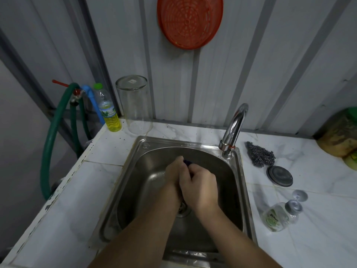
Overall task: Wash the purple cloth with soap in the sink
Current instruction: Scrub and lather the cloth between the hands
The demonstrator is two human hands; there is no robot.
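Over the sink, both hands' fingers clutch the purple cloth bunched between them.

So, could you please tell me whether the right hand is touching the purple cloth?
Touching. The head view shows the right hand closed around the purple cloth, pressed against the left hand.

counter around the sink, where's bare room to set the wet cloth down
Free: the white counter left of the sink, in front of the yellow bottle and upturned jar. Crowded: the right side, with steel wool, a round lid and a tipped soap bottle.
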